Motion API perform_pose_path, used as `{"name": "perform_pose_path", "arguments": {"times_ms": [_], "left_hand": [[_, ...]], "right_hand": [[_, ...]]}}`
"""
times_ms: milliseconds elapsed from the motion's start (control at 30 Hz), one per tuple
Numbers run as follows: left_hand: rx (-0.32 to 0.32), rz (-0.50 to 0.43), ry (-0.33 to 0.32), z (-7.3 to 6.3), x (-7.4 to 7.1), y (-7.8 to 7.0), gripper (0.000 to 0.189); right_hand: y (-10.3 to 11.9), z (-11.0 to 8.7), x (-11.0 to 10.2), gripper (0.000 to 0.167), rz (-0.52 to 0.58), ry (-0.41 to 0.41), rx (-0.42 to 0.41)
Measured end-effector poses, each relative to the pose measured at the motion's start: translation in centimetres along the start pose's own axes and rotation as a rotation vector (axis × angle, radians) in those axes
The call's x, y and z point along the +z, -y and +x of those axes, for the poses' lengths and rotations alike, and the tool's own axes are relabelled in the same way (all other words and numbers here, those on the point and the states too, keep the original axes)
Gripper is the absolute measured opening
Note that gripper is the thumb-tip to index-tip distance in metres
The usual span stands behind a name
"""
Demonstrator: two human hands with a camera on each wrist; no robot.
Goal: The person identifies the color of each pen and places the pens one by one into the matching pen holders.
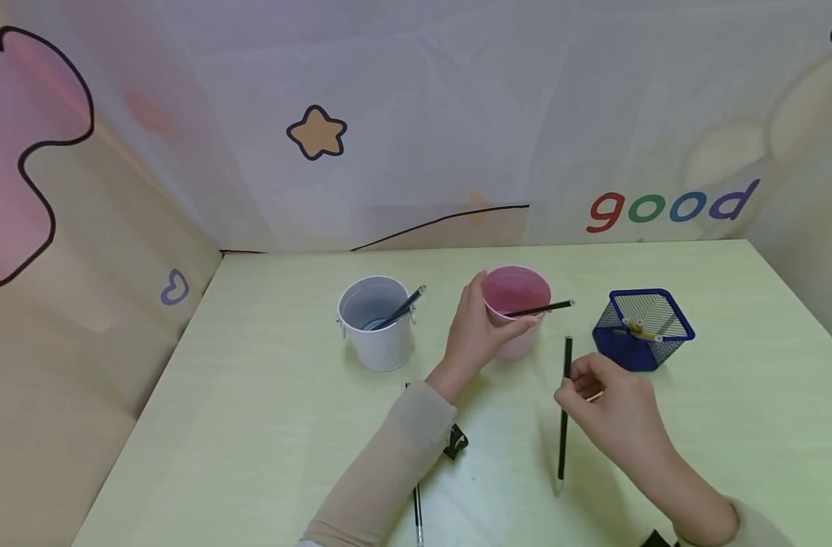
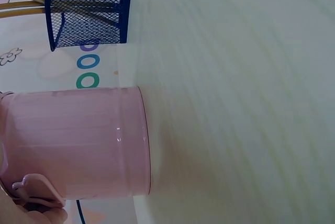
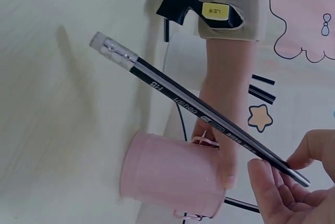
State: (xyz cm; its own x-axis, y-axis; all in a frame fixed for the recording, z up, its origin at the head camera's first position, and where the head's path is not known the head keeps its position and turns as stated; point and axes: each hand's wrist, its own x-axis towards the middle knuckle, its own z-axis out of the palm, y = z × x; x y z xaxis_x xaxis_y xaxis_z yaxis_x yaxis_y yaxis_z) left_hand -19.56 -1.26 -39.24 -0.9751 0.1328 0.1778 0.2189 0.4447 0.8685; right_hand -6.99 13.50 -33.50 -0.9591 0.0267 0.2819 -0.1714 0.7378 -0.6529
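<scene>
My left hand (image 1: 479, 330) grips the pink bucket (image 1: 518, 347) at its left side and rim, with the thumb across the near side. One dark pencil (image 1: 558, 305) leans out over the bucket's right rim. In front and to the right, my right hand (image 1: 614, 406) pinches a black striped pencil (image 1: 562, 444) near its upper end between thumb and fingers. It hangs nearly upright, apart from the bucket. The right wrist view shows the held pencil's white eraser end (image 3: 112, 50) pointing toward the table. The bucket's smooth wall (image 2: 78, 140) fills part of the left wrist view.
Left of the pink bucket stands a white bucket (image 1: 381, 349) with dark pencils (image 1: 397, 313) in it. A blue mesh pencil holder (image 1: 624, 355) with yellowish pencils (image 2: 21, 10) stands to the right. Another dark pencil (image 1: 418, 510) lies partly under my left forearm. A printed cloth backdrop (image 1: 416, 114) rises behind.
</scene>
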Motion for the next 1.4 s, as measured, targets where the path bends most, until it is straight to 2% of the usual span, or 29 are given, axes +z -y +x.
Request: {"name": "perform_pose_path", "arguments": {"times_ms": [200, 567, 833, 1133, 1400], "left_hand": [[0.008, 0.009, -0.001, 0.0, -0.1, -0.1, 0.096], [0.013, 0.021, -0.006, -0.1, -0.1, -0.2, 0.096], [-0.014, -0.004, 0.005, -0.1, 0.0, -0.1, 0.096], [-0.026, 0.013, 0.015, -0.2, 0.2, 0.0, 0.096], [-0.019, 0.033, 0.002, -0.2, 0.0, -0.3, 0.092]], "right_hand": [[0.6, 0.1, -0.5, 0.011, 0.103, -0.138, -0.082], [1.5, 0.7, -1.2, 0.011, 0.337, -0.266, -0.124], [1.1, 1.4, -0.5, 0.002, 0.508, -0.412, -0.311], [1.3, 1.8, 0.0, 0.014, 0.617, -0.595, -0.453], [1.9, 2.9, 0.7, 0.013, 0.741, -0.742, -0.591]]}}
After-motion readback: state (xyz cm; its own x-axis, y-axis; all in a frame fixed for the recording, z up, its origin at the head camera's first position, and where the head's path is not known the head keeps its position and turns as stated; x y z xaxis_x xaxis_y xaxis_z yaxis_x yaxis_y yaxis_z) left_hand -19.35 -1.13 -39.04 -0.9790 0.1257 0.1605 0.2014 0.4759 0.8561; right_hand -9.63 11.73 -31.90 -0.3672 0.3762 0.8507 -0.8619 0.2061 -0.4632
